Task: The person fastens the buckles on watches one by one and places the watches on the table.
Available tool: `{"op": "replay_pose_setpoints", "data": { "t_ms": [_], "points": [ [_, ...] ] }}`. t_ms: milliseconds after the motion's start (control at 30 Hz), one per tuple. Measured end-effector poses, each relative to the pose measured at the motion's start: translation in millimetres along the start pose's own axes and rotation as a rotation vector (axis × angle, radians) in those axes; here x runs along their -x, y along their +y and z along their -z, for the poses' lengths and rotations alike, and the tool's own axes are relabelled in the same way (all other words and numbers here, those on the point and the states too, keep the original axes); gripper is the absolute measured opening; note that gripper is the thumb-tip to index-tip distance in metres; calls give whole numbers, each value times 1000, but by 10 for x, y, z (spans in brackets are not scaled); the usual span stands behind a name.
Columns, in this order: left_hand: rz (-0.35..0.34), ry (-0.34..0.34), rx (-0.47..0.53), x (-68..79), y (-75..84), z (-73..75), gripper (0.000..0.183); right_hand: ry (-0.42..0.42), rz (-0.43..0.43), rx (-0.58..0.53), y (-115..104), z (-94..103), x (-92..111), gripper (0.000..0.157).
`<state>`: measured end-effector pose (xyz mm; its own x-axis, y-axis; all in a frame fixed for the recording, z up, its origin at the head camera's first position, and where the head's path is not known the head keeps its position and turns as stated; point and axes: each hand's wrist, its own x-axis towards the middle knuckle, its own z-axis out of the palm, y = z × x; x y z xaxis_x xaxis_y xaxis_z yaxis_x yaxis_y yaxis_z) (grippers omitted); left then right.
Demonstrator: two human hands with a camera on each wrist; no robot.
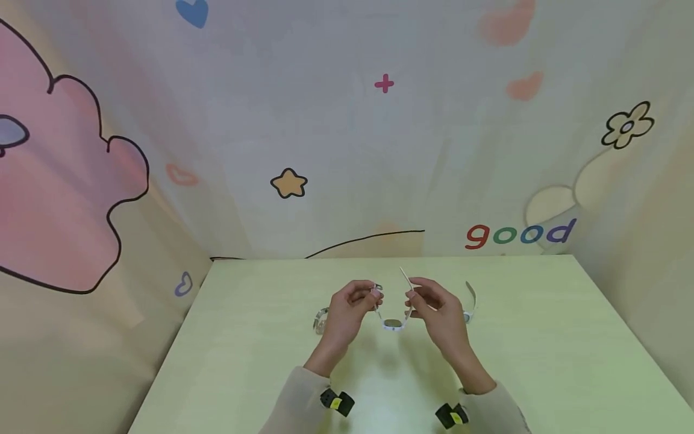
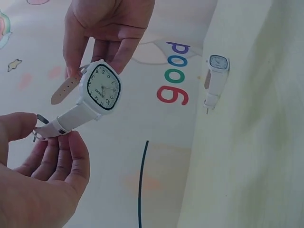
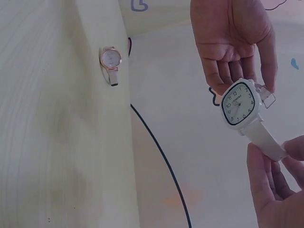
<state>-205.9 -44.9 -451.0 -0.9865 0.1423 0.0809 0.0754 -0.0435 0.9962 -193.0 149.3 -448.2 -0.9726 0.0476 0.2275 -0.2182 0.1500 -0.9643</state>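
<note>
A white wristwatch (image 1: 393, 325) with a rounded-square dial hangs above the table between the hands, its strap undone. My left hand (image 1: 347, 310) pinches the strap's buckle end (image 2: 46, 130) between thumb and fingers. The holed end of the strap (image 2: 65, 90) is pinched by my right hand (image 1: 441, 314). Both strap ends rise from the case, which droops in the middle. In the left wrist view the dial (image 2: 103, 88) faces the camera, showing dark numerals and a dark rim. Part of the strap is hidden behind the fingers.
On the table (image 1: 228, 361), a second white watch (image 2: 218, 64) lies beyond my right hand. A rose-gold watch (image 3: 111, 59) with a round dial lies beyond my left hand. A printed curtain (image 1: 347, 132) hangs behind the table's far edge.
</note>
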Motion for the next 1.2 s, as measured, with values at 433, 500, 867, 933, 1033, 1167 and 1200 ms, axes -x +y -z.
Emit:
{"op": "replay_pose_setpoints", "data": {
  "t_ms": [433,500,867,933,1033,1167,1200],
  "points": [
    [-56,-43,-72,69,120,10,28,31,107,36,-205,67,70,23],
    [-68,-55,-89,75,135,15,29,34,111,25,-225,79,85,23],
    [-105,-57,-85,154,184,8,26,28,115,-11,-273,89,184,23],
    [-118,-61,-64,170,208,-1,26,21,132,6,-294,85,203,23],
    [-148,-71,-60,203,263,-15,27,17,160,22,-332,74,236,22],
    [-181,-91,-66,249,338,-33,29,15,192,1,-383,59,270,19],
    [-185,-95,-62,258,351,-37,28,11,202,-4,-394,56,277,18]
  ]
}}
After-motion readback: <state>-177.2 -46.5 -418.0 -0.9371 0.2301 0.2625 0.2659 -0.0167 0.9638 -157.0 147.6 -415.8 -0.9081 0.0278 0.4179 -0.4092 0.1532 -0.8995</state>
